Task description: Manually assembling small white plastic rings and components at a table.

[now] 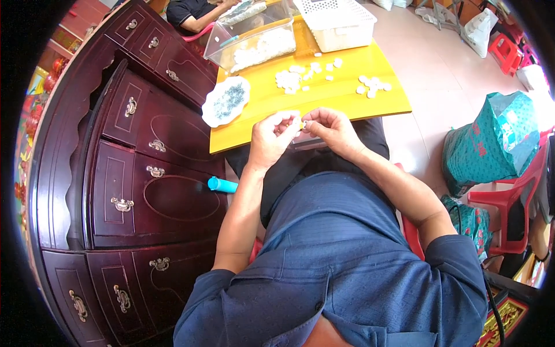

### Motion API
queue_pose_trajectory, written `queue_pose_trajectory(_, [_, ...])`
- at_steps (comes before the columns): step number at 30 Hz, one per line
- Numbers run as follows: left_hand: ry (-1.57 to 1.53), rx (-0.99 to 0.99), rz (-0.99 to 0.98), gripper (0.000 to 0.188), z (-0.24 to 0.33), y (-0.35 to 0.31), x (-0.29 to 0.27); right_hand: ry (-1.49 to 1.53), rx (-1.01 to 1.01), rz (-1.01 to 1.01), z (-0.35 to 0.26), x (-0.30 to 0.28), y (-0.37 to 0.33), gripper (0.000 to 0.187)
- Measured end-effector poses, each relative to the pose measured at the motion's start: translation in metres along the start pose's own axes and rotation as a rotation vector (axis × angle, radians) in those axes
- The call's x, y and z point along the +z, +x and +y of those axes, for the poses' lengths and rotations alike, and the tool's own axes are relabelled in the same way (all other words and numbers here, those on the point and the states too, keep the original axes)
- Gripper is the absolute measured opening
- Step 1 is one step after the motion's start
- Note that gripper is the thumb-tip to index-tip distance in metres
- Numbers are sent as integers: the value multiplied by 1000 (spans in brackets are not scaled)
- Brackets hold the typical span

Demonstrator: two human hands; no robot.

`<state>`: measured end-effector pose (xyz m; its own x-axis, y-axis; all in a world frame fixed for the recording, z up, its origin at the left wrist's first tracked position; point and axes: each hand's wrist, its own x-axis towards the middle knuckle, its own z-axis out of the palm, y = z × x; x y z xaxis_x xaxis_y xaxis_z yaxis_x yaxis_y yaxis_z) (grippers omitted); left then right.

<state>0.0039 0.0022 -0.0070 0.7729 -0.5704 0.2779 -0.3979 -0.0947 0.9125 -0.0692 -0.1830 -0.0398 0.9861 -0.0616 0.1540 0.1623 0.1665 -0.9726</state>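
My left hand (270,139) and my right hand (336,134) meet fingertip to fingertip over the front edge of the yellow table (370,63). Both are closed in a pinch. A tiny whitish piece (304,124) shows at the right fingertips; what the left fingers hold is hidden. Just beyond them lies a loose cluster of small white pieces (288,81), with another group of small round white pieces (371,87) to the right. On the left, a scallop-edged white plate (210,117) bears many tiny grey-blue bits too small to name.
At the table's back stand a clear plastic bin (218,55) with white pieces inside and a white perforated basket (341,37). A dark wooden cabinet (173,133) borders the left, near a turquoise cylinder (222,185). Teal bags (488,144) stand right. Another person (191,16) sits at the far end.
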Motion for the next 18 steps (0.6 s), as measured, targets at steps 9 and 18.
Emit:
queue_pose_trajectory(9, [-10, 3, 20, 19, -2, 1, 1, 9, -37, 19, 7, -1, 2, 16])
queue_pose_trajectory(18, [-94, -45, 7, 21, -6, 2, 1, 18, -34, 30, 10, -2, 4, 16])
